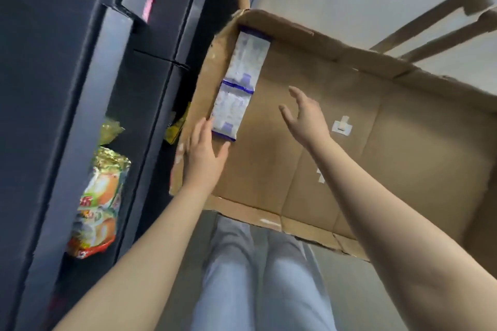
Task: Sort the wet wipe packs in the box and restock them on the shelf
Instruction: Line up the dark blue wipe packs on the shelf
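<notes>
Hovering: R hand [306, 118] over box [403, 148] | L hand [204, 153] by near wipe pack [230, 113]

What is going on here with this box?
A person reaches into an open cardboard box with both bare hands. A nearer pack and a farther pack of wet wipes lie end to end along its left wall. The left hand is at the nearer pack, the right hand hovers open above the box floor. Neither holds anything.
</notes>
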Motion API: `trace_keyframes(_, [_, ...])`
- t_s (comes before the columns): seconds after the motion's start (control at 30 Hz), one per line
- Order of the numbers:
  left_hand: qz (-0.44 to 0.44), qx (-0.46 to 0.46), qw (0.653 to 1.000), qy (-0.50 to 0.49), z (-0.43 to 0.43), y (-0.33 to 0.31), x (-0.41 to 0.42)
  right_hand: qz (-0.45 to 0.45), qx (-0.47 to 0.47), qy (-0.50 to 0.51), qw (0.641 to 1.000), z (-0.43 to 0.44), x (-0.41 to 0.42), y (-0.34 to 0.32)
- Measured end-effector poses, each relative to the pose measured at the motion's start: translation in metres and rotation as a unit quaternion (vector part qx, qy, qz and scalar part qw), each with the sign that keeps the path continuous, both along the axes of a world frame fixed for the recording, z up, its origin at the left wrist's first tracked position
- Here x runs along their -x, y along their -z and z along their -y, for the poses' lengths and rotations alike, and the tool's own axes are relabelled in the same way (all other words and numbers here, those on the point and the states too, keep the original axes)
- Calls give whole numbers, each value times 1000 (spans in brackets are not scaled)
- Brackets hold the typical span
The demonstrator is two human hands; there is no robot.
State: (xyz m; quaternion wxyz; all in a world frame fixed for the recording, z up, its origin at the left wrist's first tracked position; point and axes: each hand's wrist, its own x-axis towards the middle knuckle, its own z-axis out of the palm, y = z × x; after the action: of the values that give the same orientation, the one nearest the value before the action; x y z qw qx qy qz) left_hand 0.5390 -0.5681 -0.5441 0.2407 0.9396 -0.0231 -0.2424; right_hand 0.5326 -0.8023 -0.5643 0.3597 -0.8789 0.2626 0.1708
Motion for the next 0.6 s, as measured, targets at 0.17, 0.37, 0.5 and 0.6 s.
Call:
trace_keyframes(0.17, [-19, 9, 1000, 1, 26, 69, -35, 11, -14, 59, 998, -19, -67, 54])
trace_keyframes(0.37, [22, -28, 999, 12, 30, 103, -36, 3, -14, 195, 981, -46, -108, 77])
trace_keyframes(0.5, [51, -42, 997, 42, 26, 105, -32, -29, -15, 241, 970, -57, -119, 80])
trace_keyframes(0.6, [55, -34, 997, 29, 27, 103, -30, -13, -59, 277, 959, -58, -121, 76])
